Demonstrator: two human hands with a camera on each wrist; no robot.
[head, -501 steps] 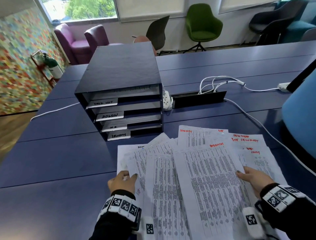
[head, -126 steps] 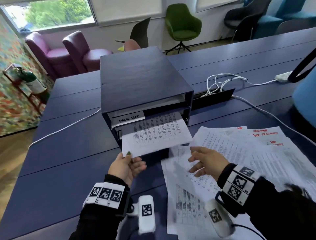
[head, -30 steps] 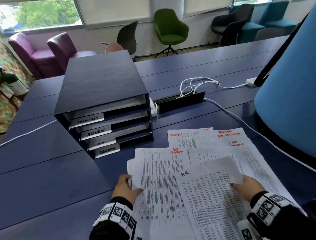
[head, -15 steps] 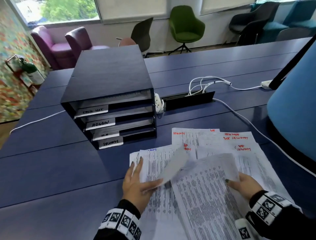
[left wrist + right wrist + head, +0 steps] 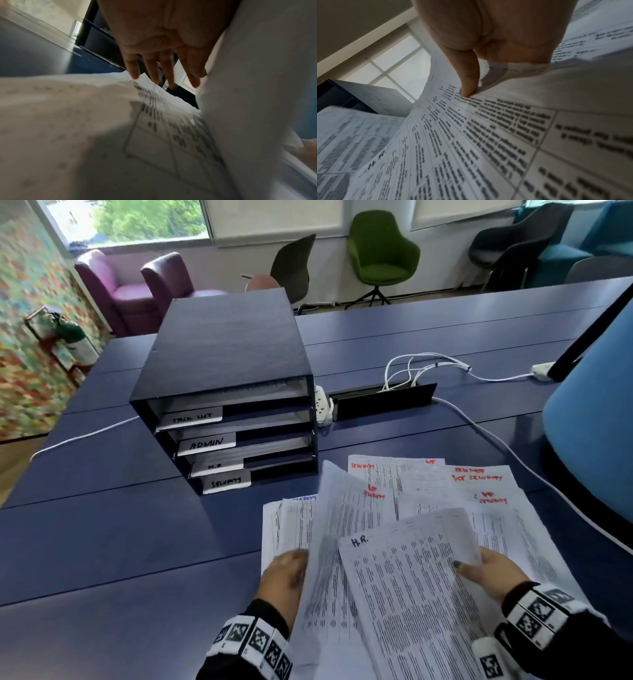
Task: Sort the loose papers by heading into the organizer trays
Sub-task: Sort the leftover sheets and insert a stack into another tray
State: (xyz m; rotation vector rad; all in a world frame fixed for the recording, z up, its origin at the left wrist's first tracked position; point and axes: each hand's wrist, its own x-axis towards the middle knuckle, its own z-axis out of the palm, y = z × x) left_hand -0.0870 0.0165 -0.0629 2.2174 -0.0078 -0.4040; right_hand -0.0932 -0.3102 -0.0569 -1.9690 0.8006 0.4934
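The dark organizer [image 5: 222,371] stands at the table's middle left, its trays labelled TASK LIST, ADMIN [image 5: 206,444], H.R. and SECURITY. Loose printed papers [image 5: 445,494] lie fanned in front of it, several headed in red. My right hand [image 5: 486,573] pinches the right edge of the sheet headed H.R. [image 5: 411,583], thumb [image 5: 469,81] on top and fingers beneath. My left hand [image 5: 284,573] is at the pile's left edge with straight fingers [image 5: 154,70]. A lifted sheet [image 5: 329,542] stands against it and hides its thumb.
A white power strip [image 5: 323,409] and a black cable box [image 5: 380,404] sit right of the organizer. White cables [image 5: 424,368] run back and along the right. A large blue shade [image 5: 596,440] looms at the right edge. Chairs stand beyond the table.
The sheet at my left hand has risen from a curled corner to standing nearly on edge. The H.R. heading shows again. My right hand keeps its hold.
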